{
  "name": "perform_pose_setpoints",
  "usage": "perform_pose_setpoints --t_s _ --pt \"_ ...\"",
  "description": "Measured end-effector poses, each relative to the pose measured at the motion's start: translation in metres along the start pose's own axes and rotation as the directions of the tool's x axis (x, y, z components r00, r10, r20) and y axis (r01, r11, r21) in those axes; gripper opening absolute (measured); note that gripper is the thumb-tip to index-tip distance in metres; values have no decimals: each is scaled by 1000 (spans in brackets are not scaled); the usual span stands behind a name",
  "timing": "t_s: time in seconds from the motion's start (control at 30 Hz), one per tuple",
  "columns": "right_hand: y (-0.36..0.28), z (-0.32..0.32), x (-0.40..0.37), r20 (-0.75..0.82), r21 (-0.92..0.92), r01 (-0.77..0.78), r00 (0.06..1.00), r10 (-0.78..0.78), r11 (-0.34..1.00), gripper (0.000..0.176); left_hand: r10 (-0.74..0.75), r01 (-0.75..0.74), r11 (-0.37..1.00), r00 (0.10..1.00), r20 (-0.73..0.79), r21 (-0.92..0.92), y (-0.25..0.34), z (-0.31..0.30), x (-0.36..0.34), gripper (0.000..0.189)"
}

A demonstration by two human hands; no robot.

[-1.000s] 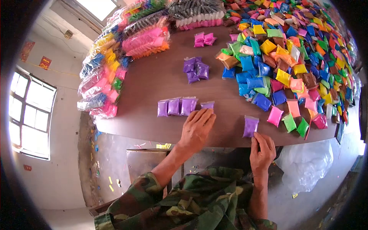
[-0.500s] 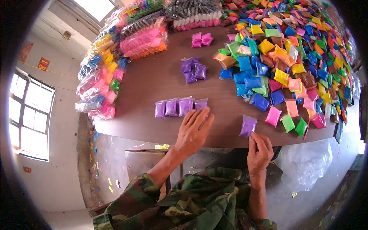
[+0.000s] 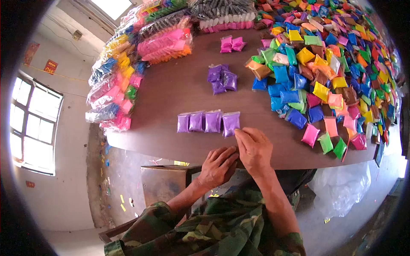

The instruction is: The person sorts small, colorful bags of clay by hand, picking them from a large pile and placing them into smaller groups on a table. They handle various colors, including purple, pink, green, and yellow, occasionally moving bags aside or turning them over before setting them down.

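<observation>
Several small purple clay packets (image 3: 196, 121) lie in a row near the table's front edge. At the right end of that row, my right hand (image 3: 256, 150) pinches the lower right corner of a purple packet (image 3: 231, 124) between thumb and fingers. My left hand (image 3: 219, 167) is just below, at the table edge, its fingers curled and close together beside my right hand. Whatever is under those fingers, if anything, is hidden. Farther back sits a small cluster of darker purple packets (image 3: 223, 80), and behind it are pink packets (image 3: 232, 44).
A large heap of mixed-colour packets (image 3: 329, 81) covers the right side of the brown table (image 3: 171, 91). Bagged stacks of packets (image 3: 113, 94) line the left and back. A clear plastic bag (image 3: 341, 187) hangs low at right; a stool (image 3: 164, 183) stands below the edge.
My right hand has moved left with its purple packet, bringing it to the row's right end. My left hand has drawn back from the row toward the table edge. The view has shifted slightly.
</observation>
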State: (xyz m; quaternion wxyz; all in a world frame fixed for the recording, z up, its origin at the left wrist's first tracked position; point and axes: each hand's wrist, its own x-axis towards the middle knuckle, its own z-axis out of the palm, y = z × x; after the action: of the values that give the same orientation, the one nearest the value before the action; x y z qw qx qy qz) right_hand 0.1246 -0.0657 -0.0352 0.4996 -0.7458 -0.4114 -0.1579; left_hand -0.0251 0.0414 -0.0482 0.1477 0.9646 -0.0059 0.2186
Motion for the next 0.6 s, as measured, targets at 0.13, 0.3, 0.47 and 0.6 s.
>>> perform_pose_setpoints --t_s 0.13,0.3,0.47,0.6 --pt "4 15 2 31 -4 -20 999 20 1000 21 -5 5 1000 1000 -6 -10 1 -1 2 42" --pt "-2 12 6 67 19 -61 996 60 998 21 -12 12 1000 999 -32 -16 1 0 3 40" --pt "-2 8 6 64 32 -90 994 88 995 24 -5 4 1000 998 -59 -22 0 2 3 41" --pt "-3 4 -2 45 81 -159 987 155 984 21 -25 23 999 998 -53 -38 2 0 3 41"
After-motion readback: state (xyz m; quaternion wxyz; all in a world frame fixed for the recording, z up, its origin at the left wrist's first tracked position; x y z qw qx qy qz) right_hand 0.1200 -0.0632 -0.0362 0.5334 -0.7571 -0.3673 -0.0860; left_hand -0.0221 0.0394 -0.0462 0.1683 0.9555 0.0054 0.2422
